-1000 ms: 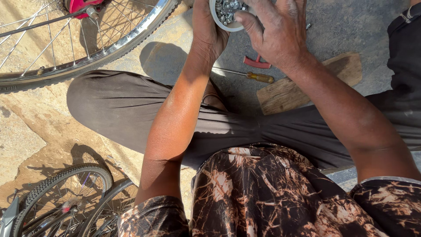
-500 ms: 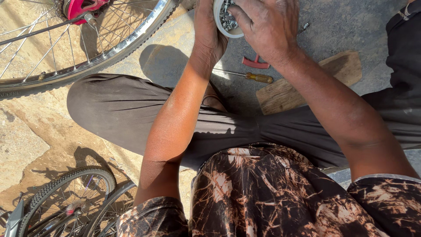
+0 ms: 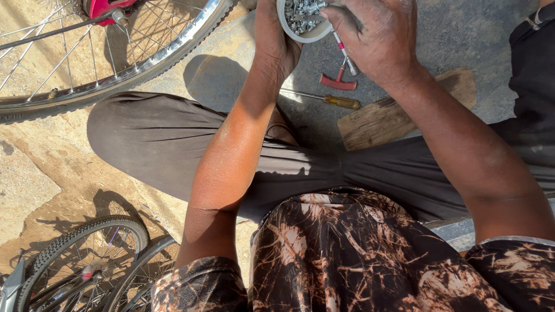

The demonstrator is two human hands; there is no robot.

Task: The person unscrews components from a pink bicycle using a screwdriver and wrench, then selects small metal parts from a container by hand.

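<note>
The left hand [image 3: 277, 34] cups a small white tub [image 3: 300, 23] from below and behind, fingers wrapped round its wall, holding it level at the top of the view. The tub is full of small metal bits [image 3: 303, 11], nuts or screws by the look of them. The right hand [image 3: 376, 34] hangs over the tub's rim with its fingertips dipped among the bits; whether they have pinched one I cannot tell, since the fingers hide the tips.

To do this picking well, the tub should stay level and close so nothing spills, and the fingers should stir lightly and lift one piece at a time.

Below the hands, on the ground, lie a red-handled tool [image 3: 338, 81], a screwdriver [image 3: 329, 99] with a yellow handle, and a wood block [image 3: 399, 112]. The person sits with dark trousers [image 3: 162, 138] spread across the paving. A bicycle wheel [image 3: 104, 52] stands at upper left, and smaller wheels [image 3: 81, 260] show at lower left.
</note>
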